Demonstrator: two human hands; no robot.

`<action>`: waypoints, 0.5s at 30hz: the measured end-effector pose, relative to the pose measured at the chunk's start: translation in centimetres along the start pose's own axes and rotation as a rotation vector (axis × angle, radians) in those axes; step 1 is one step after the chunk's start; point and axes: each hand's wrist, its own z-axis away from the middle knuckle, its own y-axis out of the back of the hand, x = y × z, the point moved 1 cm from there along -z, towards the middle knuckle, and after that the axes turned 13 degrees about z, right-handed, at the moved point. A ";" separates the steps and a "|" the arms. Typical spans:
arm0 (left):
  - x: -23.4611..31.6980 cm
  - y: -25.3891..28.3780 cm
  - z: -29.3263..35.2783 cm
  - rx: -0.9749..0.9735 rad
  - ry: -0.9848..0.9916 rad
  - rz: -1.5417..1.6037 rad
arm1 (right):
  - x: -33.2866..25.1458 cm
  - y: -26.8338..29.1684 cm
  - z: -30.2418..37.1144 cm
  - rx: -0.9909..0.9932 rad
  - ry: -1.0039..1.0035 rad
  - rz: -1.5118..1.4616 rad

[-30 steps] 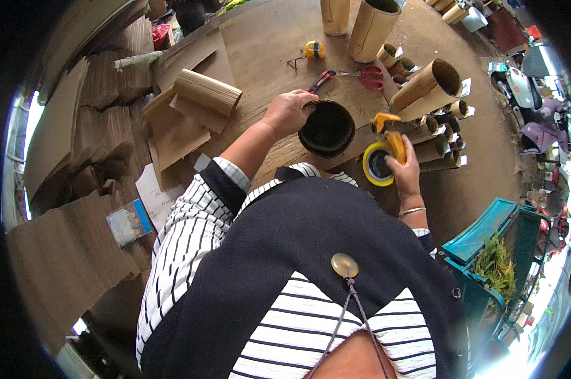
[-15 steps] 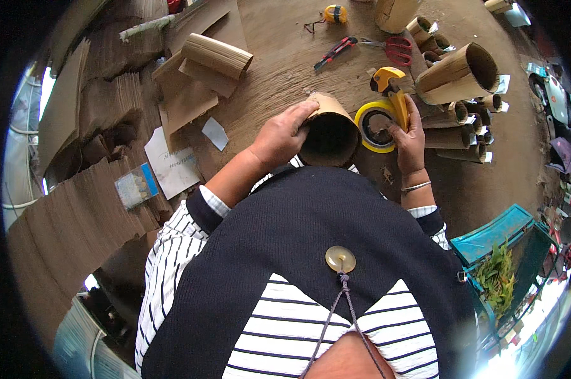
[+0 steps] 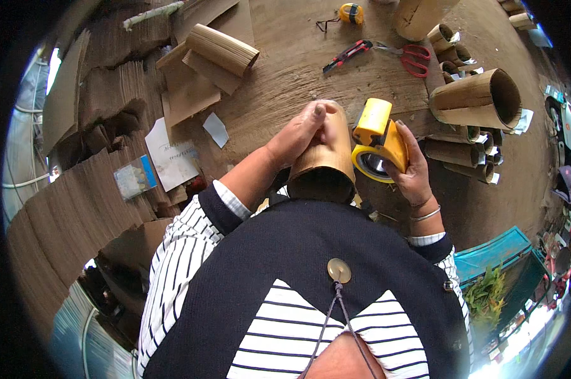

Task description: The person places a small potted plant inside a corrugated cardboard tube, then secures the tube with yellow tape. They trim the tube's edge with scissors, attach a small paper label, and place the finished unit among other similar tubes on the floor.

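Against my body, with its dark open end toward me, is a brown tube of rolled cardboard (image 3: 337, 148). My left hand (image 3: 303, 134) is closed round its left side, the thumb over the top. In my right hand (image 3: 415, 172) I hold a yellow tape dispenser (image 3: 396, 146) with a roll of tape in it, just right of the tube and apart from it. The fingers grip its right side. Beyond both hands on the wooden table lie a red and black utility knife (image 3: 348, 55) and red-handled scissors (image 3: 415, 60).
Stacked corrugated cardboard (image 3: 71, 221) fills the left side. Another rolled tube (image 3: 222, 49) lies on loose sheets. At the right are a large tube (image 3: 478, 100) and several smaller ones (image 3: 452, 151). A tape measure (image 3: 351, 13) sits at the far edge, a teal basket (image 3: 497, 249) at lower right.
The tube has tilted and come closer to my body, showing more of its outer side. My left hand has moved onto its upper part. The dispenser has turned in my right hand.
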 end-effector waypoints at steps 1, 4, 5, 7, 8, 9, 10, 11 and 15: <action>0.2 -0.7 -0.3 0.017 0.018 0.008 | -0.5 0.1 -0.1 -0.020 0.013 0.033; 0.0 -2.5 -1.6 0.027 -0.036 0.247 | -1.6 1.0 -1.3 -0.110 0.092 0.224; 0.4 -2.8 -1.6 0.041 -0.055 0.369 | -2.0 1.3 -1.7 -0.128 0.122 0.290; 1.2 -1.4 -0.7 0.066 -0.094 0.261 | -2.6 2.4 -2.5 -0.235 0.057 0.214; 1.8 -0.6 -0.2 0.107 -0.137 0.280 | -2.8 2.8 -3.0 -0.255 0.005 0.174; 2.7 0.5 0.6 0.215 -0.151 0.253 | -2.9 3.1 -3.4 -0.276 -0.046 0.135; 3.0 2.4 1.3 0.255 -0.163 0.234 | -2.1 3.6 -3.7 -0.309 -0.091 0.061; 2.7 4.4 2.0 0.295 -0.174 0.216 | -1.4 3.7 -4.4 -0.346 -0.097 0.056; -1.1 7.3 5.9 0.511 0.097 0.161 | -0.7 3.0 -7.4 -0.528 -0.199 0.079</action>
